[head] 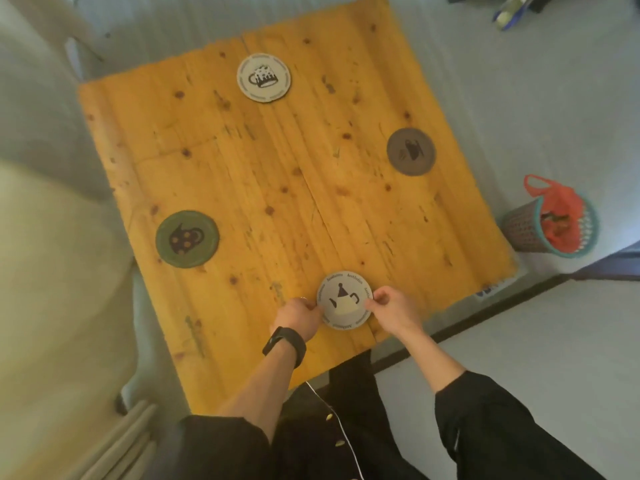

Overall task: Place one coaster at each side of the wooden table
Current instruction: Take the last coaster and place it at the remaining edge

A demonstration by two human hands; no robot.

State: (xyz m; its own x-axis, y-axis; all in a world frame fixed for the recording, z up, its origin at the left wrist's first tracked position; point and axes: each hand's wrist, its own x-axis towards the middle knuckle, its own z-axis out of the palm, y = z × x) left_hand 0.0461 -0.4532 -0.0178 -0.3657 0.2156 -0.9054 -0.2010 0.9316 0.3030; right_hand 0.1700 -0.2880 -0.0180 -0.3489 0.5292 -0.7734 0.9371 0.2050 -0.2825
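Observation:
The square wooden table (277, 188) fills the middle of the view. A pale coaster with a teapot print (344, 299) lies near the table's front edge. My left hand (299, 315) pinches its left rim and my right hand (393, 308) pinches its right rim. A green coaster with a dotted teapot (187, 239) lies by the left edge. At the far edge rests a white coaster with a mug print (264, 77). A grey-brown coaster (411, 152) sits by the right edge.
A pale sofa (52, 254) runs along the table's left side. A small woven bin with a red bag in it (550, 226) stands on the floor to the right. Some dark items (512, 8) lie on the floor at the far right.

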